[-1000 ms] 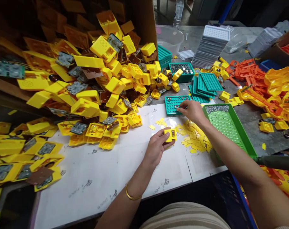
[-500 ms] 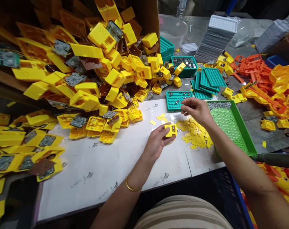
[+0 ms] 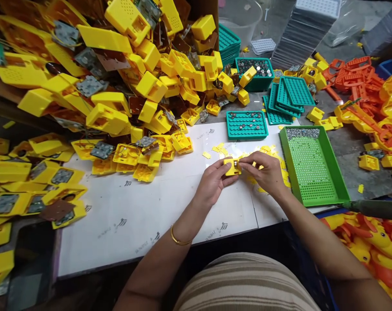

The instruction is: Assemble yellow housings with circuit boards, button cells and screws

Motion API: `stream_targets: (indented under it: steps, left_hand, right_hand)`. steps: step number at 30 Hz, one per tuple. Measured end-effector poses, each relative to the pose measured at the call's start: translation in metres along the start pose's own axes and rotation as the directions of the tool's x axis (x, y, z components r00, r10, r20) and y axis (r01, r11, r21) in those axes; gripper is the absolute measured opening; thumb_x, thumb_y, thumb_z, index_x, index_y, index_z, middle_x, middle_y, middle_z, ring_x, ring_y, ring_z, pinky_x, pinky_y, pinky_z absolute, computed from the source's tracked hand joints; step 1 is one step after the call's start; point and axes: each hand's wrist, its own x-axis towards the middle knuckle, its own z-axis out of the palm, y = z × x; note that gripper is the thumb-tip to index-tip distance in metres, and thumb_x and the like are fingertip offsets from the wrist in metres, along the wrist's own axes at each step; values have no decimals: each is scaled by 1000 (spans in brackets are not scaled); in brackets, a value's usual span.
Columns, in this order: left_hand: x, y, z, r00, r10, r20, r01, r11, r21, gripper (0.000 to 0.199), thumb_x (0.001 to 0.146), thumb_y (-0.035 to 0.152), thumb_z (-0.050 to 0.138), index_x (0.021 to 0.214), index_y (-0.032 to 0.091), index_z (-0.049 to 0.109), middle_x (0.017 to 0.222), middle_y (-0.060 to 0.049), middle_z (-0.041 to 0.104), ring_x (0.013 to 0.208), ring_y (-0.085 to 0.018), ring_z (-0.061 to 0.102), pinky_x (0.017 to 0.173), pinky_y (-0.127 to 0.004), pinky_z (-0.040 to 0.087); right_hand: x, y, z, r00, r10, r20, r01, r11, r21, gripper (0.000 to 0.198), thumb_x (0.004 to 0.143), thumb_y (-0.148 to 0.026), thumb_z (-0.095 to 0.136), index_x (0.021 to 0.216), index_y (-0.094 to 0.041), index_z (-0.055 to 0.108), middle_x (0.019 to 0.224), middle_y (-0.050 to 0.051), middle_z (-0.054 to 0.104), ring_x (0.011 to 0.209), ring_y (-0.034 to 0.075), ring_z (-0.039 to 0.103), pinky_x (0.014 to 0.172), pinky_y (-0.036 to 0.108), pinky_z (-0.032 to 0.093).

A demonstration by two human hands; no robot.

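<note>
My left hand [image 3: 213,182] is closed around a small yellow plastic case [image 3: 229,166], thumb on top. A square opening with metal contacts faces right in it. At that opening are the pinched fingertips of my right hand [image 3: 264,171]; whatever they hold is too small and covered to make out. Behind both hands lies a teal tray [image 3: 247,133] with rows of round pockets, some holding small round metal button cells [image 3: 242,126]. Flat yellow plastic pieces [image 3: 219,149] are scattered on the white board [image 3: 170,211] beneath and around my right hand.
A heap of yellow cases with wires and circuit boards [image 3: 102,149] spills over the left. At right stands a green perforated basket [image 3: 332,170] with small metal parts. Stacked teal trays [image 3: 296,93], a teal box of button cells [image 3: 254,80] and orange parts [image 3: 354,77] lie behind.
My right hand has come down from the teal tray to the opening of the yellow case, its fingers now pinched. The left hand keeps its hold. The view has shifted slightly.
</note>
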Motion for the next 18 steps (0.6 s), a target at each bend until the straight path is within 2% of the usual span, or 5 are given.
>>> stream_targets:
  steps: [4, 9, 15, 18]
  left_hand:
    - [0, -1, 0, 1000, 9, 22, -9, 1000, -2, 16, 82, 15, 61, 97, 12, 67, 96, -7, 68, 80, -13, 65, 77, -28, 58]
    - [-1, -4, 0, 999, 36, -11, -36, 999, 8, 16, 82, 16, 61, 97, 12, 65, 94, -6, 66, 78, -12, 64, 77, -29, 57]
    - [-2, -7, -1, 995, 90, -39, -86, 992, 97, 25, 81, 21, 64, 105, 14, 63, 97, -5, 66, 78, -13, 66, 78, -33, 58]
    - [-4, -8, 0, 996, 89, -20, -87, 990, 115, 27, 79, 22, 66, 105, 15, 63, 92, -4, 67, 77, -13, 66, 80, -34, 58]
  right_hand:
    - [-3, 1, 7, 993, -117, 17, 118, 974, -191, 9, 86, -27, 64, 82, -22, 71, 75, 2, 68, 73, 16, 58, 63, 29, 44]
    - [-3, -1, 10, 976, -206, 63, 216, 928, -303, 14, 89, -25, 58, 80, -19, 66, 74, 3, 66, 72, 17, 56, 63, 29, 42]
    - [3, 2, 3, 935, -302, 183, 346, 892, -292, 15, 92, -26, 54, 84, -18, 64, 74, 4, 65, 70, 17, 53, 63, 30, 39]
    - [6, 6, 0, 937, -274, 217, 316, 929, -193, 13, 90, -25, 57, 82, -18, 64, 73, 3, 63, 71, 16, 54, 64, 31, 39]
